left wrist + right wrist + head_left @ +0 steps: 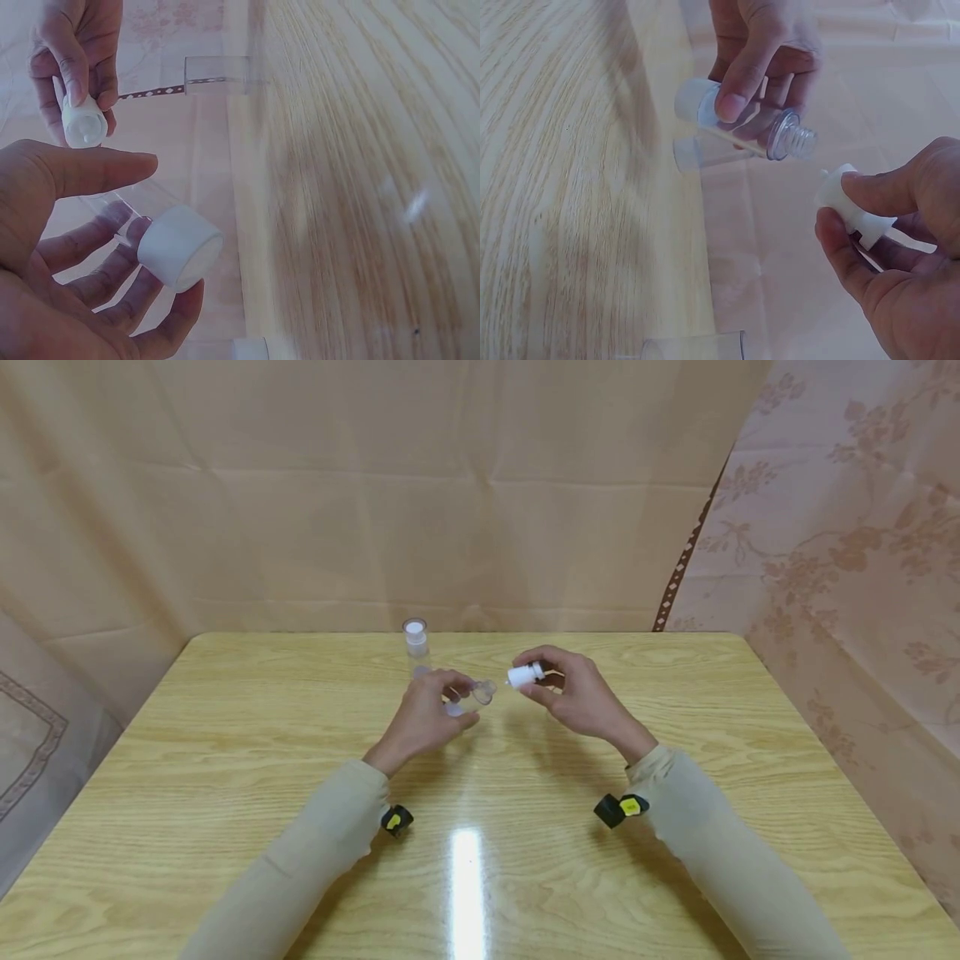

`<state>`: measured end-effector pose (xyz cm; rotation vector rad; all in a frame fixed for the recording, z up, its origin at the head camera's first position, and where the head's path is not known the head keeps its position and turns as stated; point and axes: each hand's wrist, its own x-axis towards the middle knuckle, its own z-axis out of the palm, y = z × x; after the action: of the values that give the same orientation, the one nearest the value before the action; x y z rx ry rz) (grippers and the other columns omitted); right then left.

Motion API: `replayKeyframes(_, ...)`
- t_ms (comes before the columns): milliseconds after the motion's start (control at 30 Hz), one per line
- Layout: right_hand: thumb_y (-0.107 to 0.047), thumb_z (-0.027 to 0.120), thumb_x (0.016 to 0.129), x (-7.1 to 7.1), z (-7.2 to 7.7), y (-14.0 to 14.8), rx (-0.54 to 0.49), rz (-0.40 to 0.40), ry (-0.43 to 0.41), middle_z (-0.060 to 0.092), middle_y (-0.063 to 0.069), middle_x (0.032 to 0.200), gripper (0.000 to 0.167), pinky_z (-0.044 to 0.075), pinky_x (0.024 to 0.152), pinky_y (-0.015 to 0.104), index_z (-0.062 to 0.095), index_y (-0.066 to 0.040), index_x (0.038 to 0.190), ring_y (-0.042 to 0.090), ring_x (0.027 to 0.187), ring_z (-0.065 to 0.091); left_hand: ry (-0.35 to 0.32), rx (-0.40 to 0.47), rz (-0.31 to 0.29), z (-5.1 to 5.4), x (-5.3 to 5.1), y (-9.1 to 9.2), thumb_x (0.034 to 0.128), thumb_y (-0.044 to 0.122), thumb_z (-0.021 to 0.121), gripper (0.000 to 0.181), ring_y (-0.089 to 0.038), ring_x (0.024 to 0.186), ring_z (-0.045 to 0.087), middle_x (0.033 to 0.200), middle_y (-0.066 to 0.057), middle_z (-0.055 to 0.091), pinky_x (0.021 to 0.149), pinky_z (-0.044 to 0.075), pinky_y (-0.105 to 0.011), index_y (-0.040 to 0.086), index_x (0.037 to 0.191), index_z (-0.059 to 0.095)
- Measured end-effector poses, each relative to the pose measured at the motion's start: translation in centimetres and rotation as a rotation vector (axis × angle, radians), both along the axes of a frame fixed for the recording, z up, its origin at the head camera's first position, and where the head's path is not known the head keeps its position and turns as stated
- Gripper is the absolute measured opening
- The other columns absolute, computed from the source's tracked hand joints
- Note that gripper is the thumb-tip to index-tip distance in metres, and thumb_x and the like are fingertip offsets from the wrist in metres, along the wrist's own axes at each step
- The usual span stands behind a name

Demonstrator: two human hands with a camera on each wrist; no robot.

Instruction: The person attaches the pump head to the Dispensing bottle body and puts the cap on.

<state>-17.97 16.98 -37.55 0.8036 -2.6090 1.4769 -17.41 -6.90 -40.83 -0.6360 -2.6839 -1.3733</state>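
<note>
My left hand (429,713) grips a small clear bottle (761,133) with a white base, thumb on one side and fingers on the other. The bottle lies tilted in the hand, its bare threaded neck (801,141) pointing towards my right hand (583,695). Between thumb and fingers, the right hand pinches a white pump head (522,675). Its underside, with a small central stub, faces the bottle neck, and a short gap separates the two. In the left wrist view the bottle's white base (180,247) shows beyond the fingers.
A second clear bottle with a white pump (416,639) stands upright near the table's back edge, partly behind my left hand. A clear, open-ended cap (217,75) stands on the wood-grain table (247,760). Beige cloth (450,527) hangs behind.
</note>
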Motion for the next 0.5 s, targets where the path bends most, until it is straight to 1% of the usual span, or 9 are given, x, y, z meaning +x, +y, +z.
replayKeyframes(167, 0.008, 0.067, 0.094, 0.00, 0.06, -0.10, 0.002, 0.009, 0.004, 0.065, 0.019, 0.117, 0.029, 0.056, 0.089, 0.041, 0.064, 0.005, 0.122, 0.030, 0.102, 0.064, 0.003, -0.025, 0.008, -0.15, -0.07, 0.13, 0.0823, 0.004, 0.083, 0.035, -0.031, 0.102, 0.064, 0.108, -0.013, 0.069, 0.089, 0.054, -0.042, -0.001, 0.115, 0.070)
replayKeyframes(500, 0.009, 0.066, 0.093, -0.08, 0.14, -0.25, 0.013, 0.020, 0.021, 0.065, 0.019, 0.118, 0.030, 0.057, 0.089, 0.043, 0.064, 0.005, 0.122, 0.031, 0.104, 0.064, 0.000, -0.044, 0.018, 0.03, 0.02, 0.30, 0.0829, 0.005, 0.083, 0.037, -0.033, 0.103, 0.062, 0.113, -0.020, 0.068, 0.090, 0.053, -0.044, 0.000, 0.117, 0.070)
